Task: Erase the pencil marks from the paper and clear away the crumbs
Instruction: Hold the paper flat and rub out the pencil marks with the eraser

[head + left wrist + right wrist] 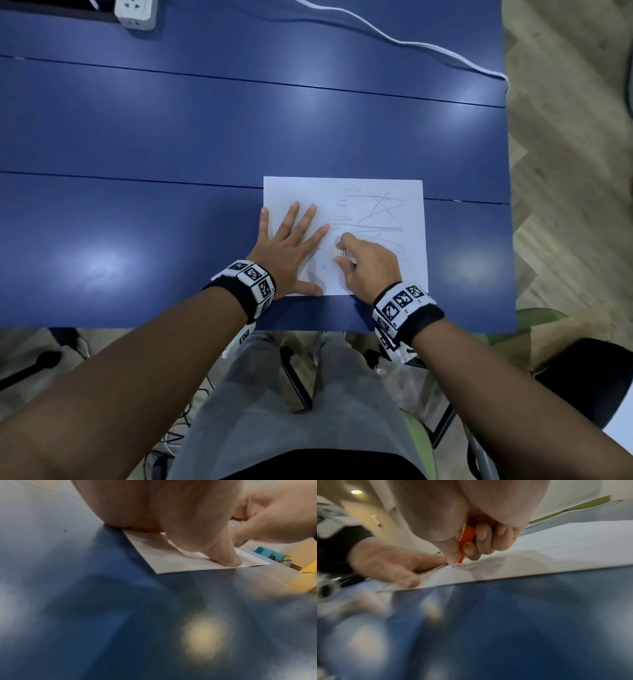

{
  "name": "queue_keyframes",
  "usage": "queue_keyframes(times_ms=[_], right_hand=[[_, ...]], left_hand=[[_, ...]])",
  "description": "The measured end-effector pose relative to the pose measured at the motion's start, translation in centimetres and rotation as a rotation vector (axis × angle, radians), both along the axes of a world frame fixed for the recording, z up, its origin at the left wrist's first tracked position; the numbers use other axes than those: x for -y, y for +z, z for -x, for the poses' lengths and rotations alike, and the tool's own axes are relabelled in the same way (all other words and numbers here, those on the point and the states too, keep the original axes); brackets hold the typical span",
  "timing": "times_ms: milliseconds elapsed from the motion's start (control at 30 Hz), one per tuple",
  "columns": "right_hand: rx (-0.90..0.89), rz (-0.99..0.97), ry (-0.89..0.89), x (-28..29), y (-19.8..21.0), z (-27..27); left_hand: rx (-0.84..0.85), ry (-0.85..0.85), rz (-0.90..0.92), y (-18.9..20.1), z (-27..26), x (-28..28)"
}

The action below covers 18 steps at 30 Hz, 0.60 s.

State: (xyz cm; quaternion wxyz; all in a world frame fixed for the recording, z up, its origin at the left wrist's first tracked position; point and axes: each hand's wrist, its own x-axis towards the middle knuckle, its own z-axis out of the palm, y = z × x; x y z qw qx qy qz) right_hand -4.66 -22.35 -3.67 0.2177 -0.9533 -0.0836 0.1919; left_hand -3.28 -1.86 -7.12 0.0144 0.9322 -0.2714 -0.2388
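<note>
A white sheet of paper (376, 192) lies near the front edge of the blue table (171, 137). Grey pencil marks (373, 212) cross its right half. My left hand (294, 246) lies flat with spread fingers on the sheet's left part, thumb (226, 557) pressing near its front edge. My right hand (366, 260) pinches an eraser (344, 253), white with an orange sleeve (467, 539), between thumb and fingers. The eraser's tip (456, 565) touches the paper just right of my left index finger. A few tiny dark specks (323, 266) lie on the sheet.
A white power strip (135, 13) sits at the table's far left, and a white cable (411, 42) runs to the right edge. The table's front edge (308, 330) lies just behind my wrists. A green chair (534, 315) and a black seat (589, 377) stand at right.
</note>
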Motion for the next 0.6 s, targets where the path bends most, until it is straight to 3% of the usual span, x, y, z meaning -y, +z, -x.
queue_keyframes(times_ms=[133, 300, 467, 600], right_hand=[[-0.065, -0.010, 0.076, -0.2, 0.4, 1.5], [-0.010, 0.026, -0.089, -0.3, 0.5, -2.3], [-0.073, 0.015, 0.048, -1.3, 0.9, 0.5], [-0.023, 0.008, 0.018, -1.0, 0.7, -1.3]], left_hand=[[0.010, 0.001, 0.017, -0.1, 0.0, -0.1], [-0.022, 0.035, -0.016, 0.2, -0.1, 0.1], [-0.028, 0.038, -0.012, 0.2, 0.0, 0.2], [-0.040, 0.033, -0.018, 0.4, -0.1, 0.3]])
